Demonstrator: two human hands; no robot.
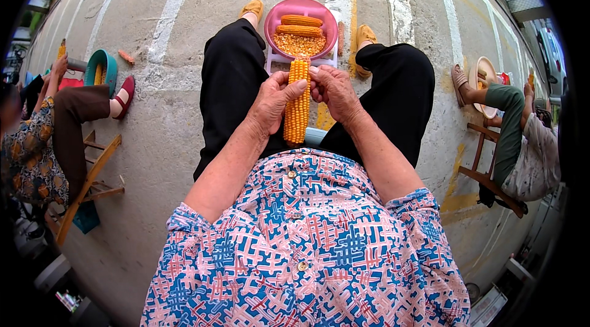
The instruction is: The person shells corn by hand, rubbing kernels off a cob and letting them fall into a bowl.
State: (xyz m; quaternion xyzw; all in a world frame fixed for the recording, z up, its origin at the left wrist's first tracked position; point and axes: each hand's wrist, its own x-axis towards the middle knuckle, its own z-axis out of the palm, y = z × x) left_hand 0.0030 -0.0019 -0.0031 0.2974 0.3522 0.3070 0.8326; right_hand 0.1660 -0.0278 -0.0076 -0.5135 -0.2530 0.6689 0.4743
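An ear of dried corn (pixel 297 103) stands out between my knees, its yellow kernels still on along most of its length. My left hand (pixel 274 101) is wrapped round its left side, the thumb pressed across the kernels. At the ear's far end, the fingers of my right hand (pixel 335 89) are bunched together against the tip; whether kernels are pinched in them is hidden. Just beyond sits a pink basin (pixel 330 17) holding loose kernels (pixel 298 45) and two whole ears of corn (pixel 301 21) laid side by side.
The basin rests on a pale plastic stool (pixel 275 58) between my feet. To the left, a seated person holds corn beside a teal basin (pixel 101 60). Another seated person at the right has a pale basin (pixel 483 76). A bare cob (pixel 126 57) lies on the concrete.
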